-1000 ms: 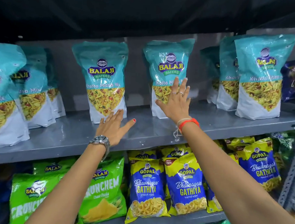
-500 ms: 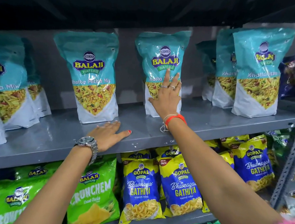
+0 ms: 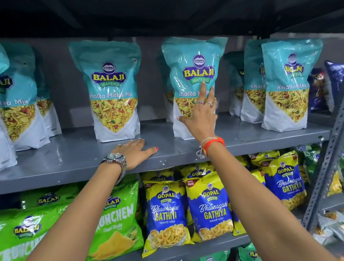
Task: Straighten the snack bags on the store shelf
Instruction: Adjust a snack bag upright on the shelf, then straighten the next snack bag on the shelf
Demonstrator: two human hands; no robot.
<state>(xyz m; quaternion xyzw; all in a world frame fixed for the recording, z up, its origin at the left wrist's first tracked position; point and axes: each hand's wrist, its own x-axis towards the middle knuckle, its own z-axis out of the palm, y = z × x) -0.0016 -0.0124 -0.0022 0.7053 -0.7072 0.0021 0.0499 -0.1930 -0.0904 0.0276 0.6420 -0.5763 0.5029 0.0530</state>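
My right hand [image 3: 201,117] lies flat and open on the front of a teal snack bag [image 3: 192,70], holding nothing. My left hand [image 3: 133,152] rests open on the shelf [image 3: 69,154], just below another teal bag [image 3: 112,89]. Both bags stand up straight, so I think little is left.

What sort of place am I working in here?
Most likely a grocery or snack shop aisle: grey metal shelving, rows of identical teal Balaji bags facing out, and Gopal Gathiya packs stocked on the shelf below.
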